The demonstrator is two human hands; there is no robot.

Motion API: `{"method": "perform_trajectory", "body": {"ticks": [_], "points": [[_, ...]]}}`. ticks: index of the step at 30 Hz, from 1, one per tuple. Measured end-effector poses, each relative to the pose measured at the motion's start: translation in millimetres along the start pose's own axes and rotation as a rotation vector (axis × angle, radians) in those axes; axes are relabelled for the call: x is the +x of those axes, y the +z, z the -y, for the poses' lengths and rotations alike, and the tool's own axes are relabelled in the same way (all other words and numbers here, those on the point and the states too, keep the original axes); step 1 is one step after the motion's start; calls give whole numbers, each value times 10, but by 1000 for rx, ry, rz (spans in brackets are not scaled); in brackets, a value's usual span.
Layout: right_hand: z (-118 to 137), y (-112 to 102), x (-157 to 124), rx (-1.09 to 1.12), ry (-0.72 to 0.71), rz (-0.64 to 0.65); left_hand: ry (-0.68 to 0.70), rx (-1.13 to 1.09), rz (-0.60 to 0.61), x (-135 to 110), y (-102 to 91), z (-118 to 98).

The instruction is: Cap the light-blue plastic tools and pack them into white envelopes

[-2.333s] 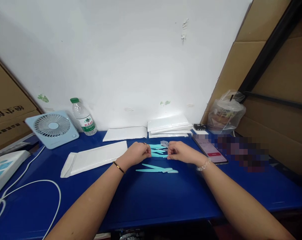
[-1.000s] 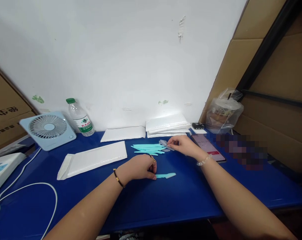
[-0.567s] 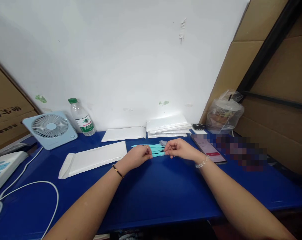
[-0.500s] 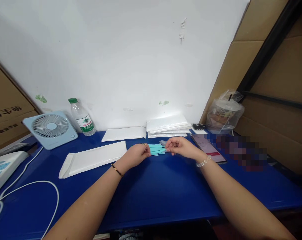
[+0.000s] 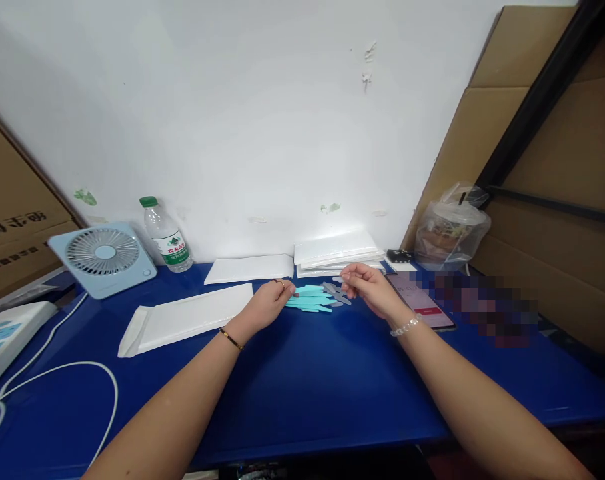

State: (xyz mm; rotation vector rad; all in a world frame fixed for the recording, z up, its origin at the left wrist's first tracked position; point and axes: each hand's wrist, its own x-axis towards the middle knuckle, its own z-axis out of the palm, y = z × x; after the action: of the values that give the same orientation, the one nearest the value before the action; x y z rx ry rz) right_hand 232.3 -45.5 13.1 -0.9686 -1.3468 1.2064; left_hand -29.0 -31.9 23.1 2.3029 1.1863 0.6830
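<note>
A small heap of flat turquoise plastic sticks (image 5: 309, 298) lies on the blue table (image 5: 302, 393), with a few grey ones (image 5: 336, 292) at its right end. My left hand (image 5: 265, 303) is closed on the left ends of the turquoise sticks. My right hand (image 5: 369, 288) hovers at the right end of the heap, its thumb and fingers pinched on a grey stick.
A white padded envelope (image 5: 187, 318) lies left of my hands, another (image 5: 249, 269) and a stack of them (image 5: 338, 251) behind. A phone (image 5: 422, 300), a bagged cup (image 5: 451, 227), a fan (image 5: 103, 257), a water bottle (image 5: 166, 235), a white cable (image 5: 57, 373) and cardboard boxes (image 5: 12, 220) surround the spot.
My left hand picked the two loose turquoise sticks from nearer me and brought them to the heap. Both hands gathered the heap; my right hand now lifts off with a grey stick.
</note>
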Motion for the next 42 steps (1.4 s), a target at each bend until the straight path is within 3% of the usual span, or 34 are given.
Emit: {"method": "perform_trajectory", "body": {"ticks": [15, 23, 29, 33, 35, 37, 40, 42], "points": [[-66, 214, -43, -23, 27, 87, 48, 113, -69, 14, 66, 26], [-40, 181, -44, -50, -50, -13, 1, 93, -96, 21, 61, 86], [-95, 240, -44, -135, -57, 62, 2, 96, -69, 9, 59, -9], [-105, 263, -68, -192, -31, 201, 12, 115, 19, -18, 71, -73], [-54, 219, -73, -257, -13, 285, 22, 96, 125, -43, 84, -105], [39, 101, -65, -375, -31, 287, 37, 80, 246, -71, 102, -145], [202, -212, -50, -704, -85, 97, 65, 113, 338, -96, 131, -201], [281, -443, -57, -966, -41, 9, 71, 160, 305, -93, 144, -207]]}}
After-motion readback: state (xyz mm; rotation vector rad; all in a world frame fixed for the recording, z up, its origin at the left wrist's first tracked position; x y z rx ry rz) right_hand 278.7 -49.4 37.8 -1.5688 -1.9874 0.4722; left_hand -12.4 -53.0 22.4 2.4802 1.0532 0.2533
